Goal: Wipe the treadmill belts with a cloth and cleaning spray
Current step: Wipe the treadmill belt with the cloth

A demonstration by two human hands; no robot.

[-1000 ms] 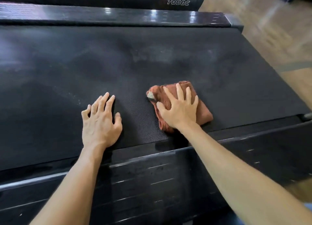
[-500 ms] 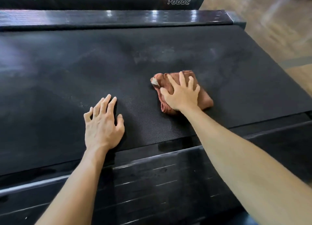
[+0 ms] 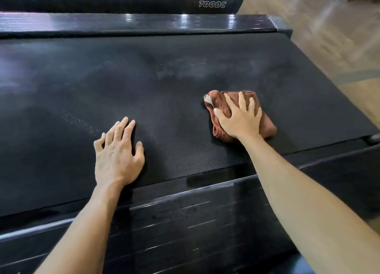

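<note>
- While our right hand (image 3: pixel 239 119) presses the bunched reddish cloth (image 3: pixel 267 124) flat, fingers (image 3: pixel 242 101) spread across it, we keep the palm's weight even so the whole pad of fabric meets the belt (image 3: pixel 185 72).
- The cloth sits on the belt's near right part, close to the side rail (image 3: pixel 205 212); we judge overlapping strokes best.
- Our left hand (image 3: pixel 118 152) rests on the belt, fingers (image 3: pixel 123 127) slightly apart, touching nothing else; we lean on it for balance.
- Pale hazy patches (image 3: pixel 185 74) farther out look unwiped, so we aim there.
- No spray bottle is in view.
</note>
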